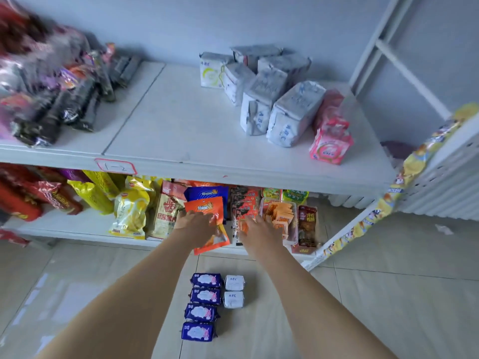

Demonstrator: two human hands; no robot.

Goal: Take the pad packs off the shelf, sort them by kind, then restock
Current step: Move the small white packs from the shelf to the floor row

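Six pad packs (204, 305) lined up on near floor; more white packs (272, 97) far right on shelf (181, 141), wide bare room left. Left grip (197, 224) and right grip (259, 229) spread flat, holding nothing, at lower shelf edge.

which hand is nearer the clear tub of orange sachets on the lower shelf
Right. The right hand reaches in just beside the clear tub; the left hand lies farther left, on the orange snack bag.

Both bare arms reach forward, nearly parallel; the left hand (197, 226) and right hand (259, 230) lie palm-down, fingers loosely spread.
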